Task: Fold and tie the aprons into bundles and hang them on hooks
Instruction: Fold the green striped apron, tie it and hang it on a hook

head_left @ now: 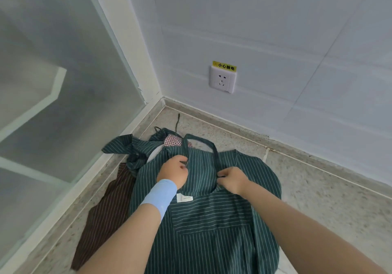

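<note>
Zero bundles tied, nothing hung, no hook in sight. Pinching the neck strap (203,141) of the green striped apron (212,220) at both bib corners: left hand (172,173) fingers (183,166) curled on one end, right hand (232,180) fingers (222,174) nipped on the other. Spread flat and unfolded on the speckled stone surface (318,188) in the wall corner. Overlapping a brown striped apron (106,210) at left; crowded beyond by a crumpled green apron (125,146) and red checked cloth (172,141), likely to snag straps. Wall socket (222,79) above.
</note>
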